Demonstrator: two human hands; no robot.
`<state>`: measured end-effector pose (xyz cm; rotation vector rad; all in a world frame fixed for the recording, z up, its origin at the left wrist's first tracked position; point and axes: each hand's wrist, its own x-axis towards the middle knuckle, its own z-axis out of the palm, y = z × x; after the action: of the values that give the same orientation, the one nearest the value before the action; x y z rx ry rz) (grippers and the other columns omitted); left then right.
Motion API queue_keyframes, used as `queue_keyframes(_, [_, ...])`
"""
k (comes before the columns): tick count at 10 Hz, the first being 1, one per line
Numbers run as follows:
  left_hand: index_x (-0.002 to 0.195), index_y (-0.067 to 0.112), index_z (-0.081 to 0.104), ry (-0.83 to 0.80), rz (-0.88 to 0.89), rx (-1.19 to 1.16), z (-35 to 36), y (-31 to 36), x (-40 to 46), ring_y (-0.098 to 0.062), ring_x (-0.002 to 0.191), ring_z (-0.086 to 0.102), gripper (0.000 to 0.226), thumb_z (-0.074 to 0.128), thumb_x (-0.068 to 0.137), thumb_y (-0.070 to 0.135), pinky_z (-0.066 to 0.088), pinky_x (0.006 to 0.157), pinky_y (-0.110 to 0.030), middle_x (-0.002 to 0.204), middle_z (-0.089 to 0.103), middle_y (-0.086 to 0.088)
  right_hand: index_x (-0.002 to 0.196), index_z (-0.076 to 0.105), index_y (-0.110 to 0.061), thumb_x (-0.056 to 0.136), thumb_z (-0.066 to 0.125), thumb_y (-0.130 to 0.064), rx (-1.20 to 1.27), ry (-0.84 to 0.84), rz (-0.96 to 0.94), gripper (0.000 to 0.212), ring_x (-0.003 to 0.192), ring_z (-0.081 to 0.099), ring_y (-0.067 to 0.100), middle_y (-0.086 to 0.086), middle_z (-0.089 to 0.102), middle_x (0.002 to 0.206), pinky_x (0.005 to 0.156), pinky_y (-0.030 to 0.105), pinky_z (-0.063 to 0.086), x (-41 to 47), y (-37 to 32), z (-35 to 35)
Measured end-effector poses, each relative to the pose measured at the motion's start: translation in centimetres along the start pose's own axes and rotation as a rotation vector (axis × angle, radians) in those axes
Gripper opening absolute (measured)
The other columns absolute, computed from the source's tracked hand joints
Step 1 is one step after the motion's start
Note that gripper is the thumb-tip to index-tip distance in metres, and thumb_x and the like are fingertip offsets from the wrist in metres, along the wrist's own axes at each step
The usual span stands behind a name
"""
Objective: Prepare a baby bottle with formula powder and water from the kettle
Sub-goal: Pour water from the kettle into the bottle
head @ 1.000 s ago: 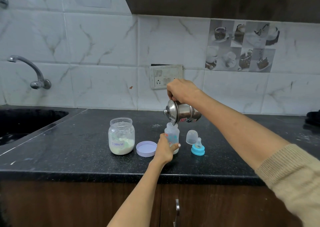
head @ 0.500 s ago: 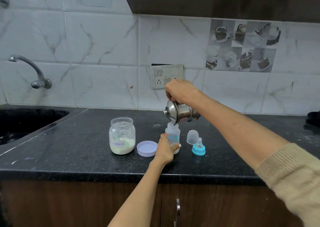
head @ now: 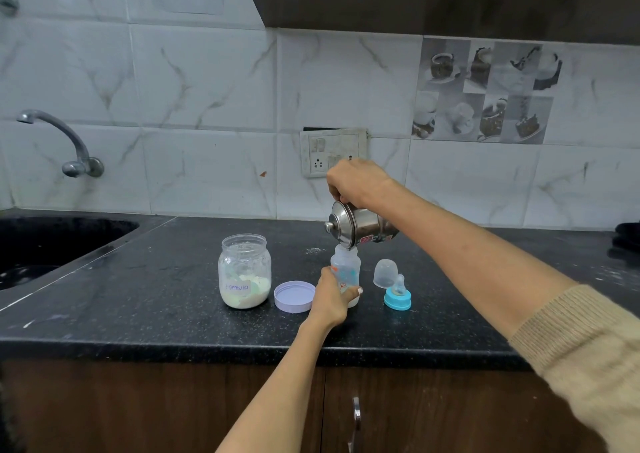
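A small clear baby bottle [head: 346,266] stands upright on the black counter [head: 173,314], and my left hand [head: 331,297] is wrapped around its lower part. My right hand [head: 356,182] grips a steel kettle [head: 360,226] from above, tipped on its side with its lidded mouth right over the bottle's open neck. To the left sits an open glass jar [head: 244,271] labelled formula, part full of pale powder. Its lilac lid [head: 294,296] lies between jar and bottle. The blue teat ring [head: 397,297] and clear cap [head: 385,272] rest to the bottle's right.
A dark sink [head: 52,245] with a wall tap [head: 59,141] lies at the left. A switch and socket plate [head: 332,151] is on the tiled wall behind the kettle. A dark object [head: 627,238] sits at the counter's far right. Cabinet doors [head: 450,411] are below the counter edge.
The kettle stays tipped over the bottle's mouth with my right hand shifting only slightly. My left hand keeps its hold on the bottle.
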<state>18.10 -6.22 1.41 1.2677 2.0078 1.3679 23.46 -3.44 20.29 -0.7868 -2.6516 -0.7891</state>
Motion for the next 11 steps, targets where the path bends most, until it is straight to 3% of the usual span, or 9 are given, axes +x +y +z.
queue_keyframes(11, [0.134, 0.009, 0.029, -0.001, 0.003, -0.002, -0.01, -0.01, -0.07, -0.025, 0.129, 0.042, 0.055, 0.059, 0.090, 0.020, 0.035, 0.108, -0.038, 0.140, 0.042, -0.009, 0.105, 0.068, -0.002, 0.081, 0.051, 0.014, -0.124, 0.020, -0.080, 0.033, 0.093, 0.067, 0.029, 0.012, 0.069, 0.105, 0.064, 0.028, 0.041, 0.29, -0.29, 0.40])
